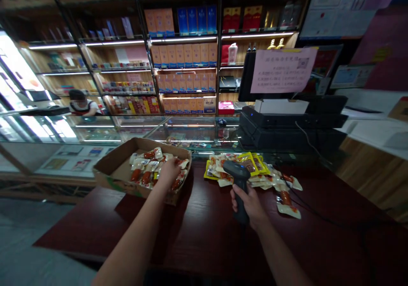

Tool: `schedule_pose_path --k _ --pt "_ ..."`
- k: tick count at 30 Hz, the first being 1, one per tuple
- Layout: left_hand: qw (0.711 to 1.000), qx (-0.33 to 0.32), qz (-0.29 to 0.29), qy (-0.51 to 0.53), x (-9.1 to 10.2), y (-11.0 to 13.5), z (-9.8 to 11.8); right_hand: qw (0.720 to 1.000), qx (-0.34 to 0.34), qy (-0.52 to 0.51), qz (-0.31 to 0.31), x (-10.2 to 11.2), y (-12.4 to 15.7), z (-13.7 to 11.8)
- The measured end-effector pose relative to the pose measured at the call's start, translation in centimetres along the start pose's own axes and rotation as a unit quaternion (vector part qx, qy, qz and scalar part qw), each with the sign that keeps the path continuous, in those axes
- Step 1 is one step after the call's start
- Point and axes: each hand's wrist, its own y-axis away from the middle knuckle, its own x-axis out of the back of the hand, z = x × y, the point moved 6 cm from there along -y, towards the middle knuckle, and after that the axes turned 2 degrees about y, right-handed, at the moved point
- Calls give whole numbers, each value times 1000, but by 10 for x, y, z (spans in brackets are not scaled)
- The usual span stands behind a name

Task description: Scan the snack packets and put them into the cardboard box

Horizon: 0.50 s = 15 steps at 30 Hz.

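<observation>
My left hand (168,171) reaches into a cardboard box (111,167) of small snack packets (145,169) and rests on them; its fingers curl down among the packets, and what they hold is hidden. My right hand (250,203) is wrapped round the grip of a black handheld barcode scanner (237,177), whose head points toward a loose pile of snack packets (255,171), some yellow, lying on the dark red counter (207,226). A black cable (306,205) runs across the counter to the right.
A black register with a monitor and a pink paper notice (282,70) stands at the back right. Glass display cases (127,128) and lit shelves of boxed goods (185,56) lie beyond. A person (81,105) sits at the far left.
</observation>
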Motion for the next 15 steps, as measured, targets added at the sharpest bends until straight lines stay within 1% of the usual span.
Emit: schedule_pose_path --k 2,3,4,6,8,11,12,13,15 --pt "994 15 -32 -99 21 -4 -26 1000 -3 2 -23 -15 -1 5" --pt "989 18 -52 -139 28 -6 -37 999 -5 3 -34 -22 -1 7" --pt "983 17 -74 -170 32 -7 -46 999 -7 5 -42 -29 -1 10" --pt "974 6 -109 -199 34 -9 -59 998 -13 11 -56 -40 -1 15" --pt "978 -1 -115 -173 32 -11 -64 997 -18 18 -66 -49 -1 19" --pt "991 -11 -63 -113 31 -13 -64 997 -22 25 -74 -56 -1 26" --pt "990 -17 -56 -125 30 -14 -64 997 -24 28 -74 -58 -2 28" --pt "986 -23 -63 -155 28 -14 -63 996 -26 31 -73 -58 -2 30" --pt "964 -30 -108 -242 21 -14 -64 996 -29 38 -70 -58 -3 33"
